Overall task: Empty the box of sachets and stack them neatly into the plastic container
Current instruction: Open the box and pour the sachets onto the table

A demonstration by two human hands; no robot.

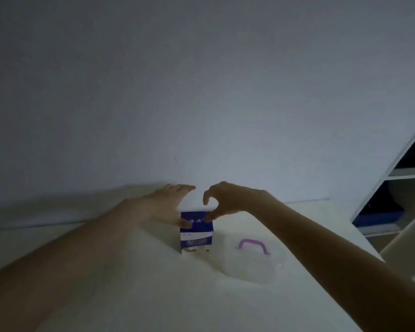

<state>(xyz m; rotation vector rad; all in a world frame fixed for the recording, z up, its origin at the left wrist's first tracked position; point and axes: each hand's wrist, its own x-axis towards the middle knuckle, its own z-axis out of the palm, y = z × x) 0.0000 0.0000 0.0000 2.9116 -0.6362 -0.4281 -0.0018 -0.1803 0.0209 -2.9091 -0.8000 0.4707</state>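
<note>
Head view: both hands at the box (196, 232) top, left hand (164, 203) fingers spread with thumb on it, right hand (222, 200) thumb touching, fingers curled, beside the plastic container (247, 262)

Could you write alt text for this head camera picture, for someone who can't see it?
Dim view: a person's left hand and right hand reach to the top of an upright blue and white box on a pale table. A clear plastic container with a purple handle sits right of it.
</note>
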